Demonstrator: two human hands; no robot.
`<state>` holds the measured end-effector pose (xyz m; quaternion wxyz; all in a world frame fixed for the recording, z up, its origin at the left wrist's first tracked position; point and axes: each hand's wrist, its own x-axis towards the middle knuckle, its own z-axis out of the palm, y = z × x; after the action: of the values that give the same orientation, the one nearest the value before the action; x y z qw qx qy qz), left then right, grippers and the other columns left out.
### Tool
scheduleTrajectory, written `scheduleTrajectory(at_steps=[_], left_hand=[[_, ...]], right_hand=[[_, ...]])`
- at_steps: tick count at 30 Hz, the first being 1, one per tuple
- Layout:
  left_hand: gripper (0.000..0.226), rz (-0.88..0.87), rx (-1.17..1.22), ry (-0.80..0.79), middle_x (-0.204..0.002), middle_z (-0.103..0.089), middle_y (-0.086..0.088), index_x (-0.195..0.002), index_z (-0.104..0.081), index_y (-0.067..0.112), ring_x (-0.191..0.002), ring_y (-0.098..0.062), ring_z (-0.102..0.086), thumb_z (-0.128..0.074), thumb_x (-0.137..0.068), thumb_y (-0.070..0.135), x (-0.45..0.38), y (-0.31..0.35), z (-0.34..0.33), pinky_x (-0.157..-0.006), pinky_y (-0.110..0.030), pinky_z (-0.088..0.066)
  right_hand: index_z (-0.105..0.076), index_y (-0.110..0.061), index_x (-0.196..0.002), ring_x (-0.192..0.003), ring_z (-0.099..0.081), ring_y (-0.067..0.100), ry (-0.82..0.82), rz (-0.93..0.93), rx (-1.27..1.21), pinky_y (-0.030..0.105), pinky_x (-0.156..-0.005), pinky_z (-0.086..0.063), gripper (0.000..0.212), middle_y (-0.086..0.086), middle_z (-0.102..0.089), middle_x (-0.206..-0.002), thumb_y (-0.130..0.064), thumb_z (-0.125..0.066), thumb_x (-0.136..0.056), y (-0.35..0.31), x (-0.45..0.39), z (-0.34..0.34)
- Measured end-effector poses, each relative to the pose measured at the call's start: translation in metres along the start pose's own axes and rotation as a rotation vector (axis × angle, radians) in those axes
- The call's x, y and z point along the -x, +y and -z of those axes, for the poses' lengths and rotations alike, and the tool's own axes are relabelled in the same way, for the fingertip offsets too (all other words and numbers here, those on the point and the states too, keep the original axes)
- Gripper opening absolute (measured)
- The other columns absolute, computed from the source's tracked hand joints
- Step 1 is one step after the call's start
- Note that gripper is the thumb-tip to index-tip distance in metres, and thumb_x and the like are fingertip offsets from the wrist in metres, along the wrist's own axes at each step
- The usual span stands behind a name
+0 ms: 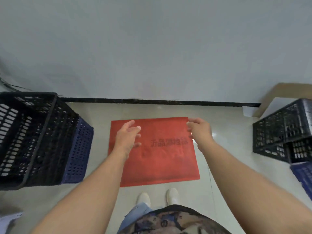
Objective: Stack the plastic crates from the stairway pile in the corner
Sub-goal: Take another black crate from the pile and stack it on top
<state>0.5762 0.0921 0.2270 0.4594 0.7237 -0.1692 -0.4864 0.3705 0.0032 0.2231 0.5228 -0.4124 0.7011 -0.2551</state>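
A stack of perforated plastic crates stands at the left: a black crate (30,137) on top of a blue crate (79,152). At the right edge sit two more black crates (283,132), with a blue crate (303,176) below them. A red sheet (160,159) with dark characters lies flat on the floor between them. My left hand (129,137) hovers over the sheet's left part, fingers relaxed and empty. My right hand (200,130) is held out above the sheet's far right corner, fingers loosely bent, holding nothing.
A grey wall with a black skirting strip (152,100) runs across just beyond the sheet. Cardboard and a white board (273,102) lean at the far right. My white shoes (158,196) stand at the sheet's near edge on the pale tiled floor.
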Motion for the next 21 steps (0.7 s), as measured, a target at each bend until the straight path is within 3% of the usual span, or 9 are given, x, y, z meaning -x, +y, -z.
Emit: scheduleTrajectory(at_steps=[5, 9, 12, 17, 21], left_hand=[[0.042, -0.022, -0.105, -0.196, -0.107, -0.058, 0.001, -0.132, -0.050, 0.018, -0.085, -0.015, -0.060, -0.057, -0.090, 0.015, -0.009, 0.001, -0.049, -0.062, -0.030, -0.052], [0.040, -0.065, -0.191, -0.373, -0.111, -0.058, -0.002, -0.130, -0.052, 0.018, -0.084, -0.015, -0.059, -0.057, -0.090, 0.015, 0.002, 0.002, -0.102, -0.066, -0.027, -0.048], [0.038, -0.094, -0.247, -0.472, -0.114, -0.058, -0.001, -0.129, -0.053, 0.020, -0.089, -0.016, -0.059, -0.057, -0.091, 0.018, 0.016, 0.005, -0.141, -0.070, -0.028, -0.049], [0.040, -0.146, -0.326, -0.594, -0.122, -0.056, -0.003, -0.130, -0.051, 0.021, -0.093, -0.015, -0.059, -0.057, -0.091, 0.020, 0.043, 0.008, -0.212, -0.082, -0.036, -0.052], [0.042, -0.179, -0.364, -0.663, -0.114, -0.058, 0.000, -0.133, -0.049, 0.021, -0.092, -0.015, -0.058, -0.056, -0.091, 0.020, 0.077, 0.006, -0.277, -0.082, -0.035, -0.051]], right_hand=[[-0.062, -0.014, -0.113, -0.084, -0.060, 0.019, 0.203, -0.054, -0.127, 0.043, -0.089, -0.052, 0.028, 0.001, -0.063, -0.092, -0.011, -0.057, -0.086, 0.017, 0.018, 0.050], [-0.060, -0.009, -0.120, -0.078, -0.058, 0.013, 0.368, -0.094, -0.209, 0.038, -0.079, -0.052, 0.031, 0.005, -0.062, -0.103, -0.010, -0.054, -0.089, 0.039, 0.034, 0.099], [-0.060, -0.008, -0.119, -0.077, -0.058, 0.011, 0.472, -0.122, -0.293, 0.036, -0.074, -0.051, 0.030, 0.002, -0.060, -0.092, -0.010, -0.054, -0.090, 0.056, 0.043, 0.137], [-0.059, -0.006, -0.121, -0.078, -0.057, 0.013, 0.583, -0.131, -0.382, 0.031, -0.069, -0.049, 0.031, 0.006, -0.060, -0.098, -0.010, -0.053, -0.091, 0.083, 0.050, 0.205], [-0.059, -0.005, -0.122, -0.080, -0.057, 0.014, 0.629, -0.141, -0.415, 0.032, -0.071, -0.049, 0.031, 0.000, -0.059, -0.086, -0.010, -0.052, -0.092, 0.104, 0.049, 0.269]])
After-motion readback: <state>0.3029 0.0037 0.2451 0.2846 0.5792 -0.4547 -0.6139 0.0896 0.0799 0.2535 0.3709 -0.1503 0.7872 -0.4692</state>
